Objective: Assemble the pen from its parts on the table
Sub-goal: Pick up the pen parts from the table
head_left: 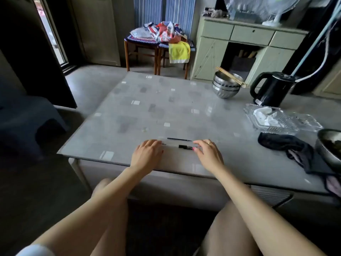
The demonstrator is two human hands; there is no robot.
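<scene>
The pen parts lie near the front edge of the grey table [166, 108]. A thin black refill [179, 139] lies farthest from me. Just nearer, a clear barrel [171, 145] lies crosswise, and a small black cap piece [185, 146] rests beside it. My left hand [146, 154] rests palm down at the barrel's left end, fingers curled onto the table. My right hand [210, 154] rests at the right end, its fingertips touching the parts. Neither hand has lifted anything; whether the fingers pinch a part is hard to tell.
Stacked steel bowls with chopsticks [226, 85] and a black kettle [271, 89] stand at the back right. A clear plastic tray [273, 119], a dark cloth [287, 146] and a metal bowl [330, 145] crowd the right side.
</scene>
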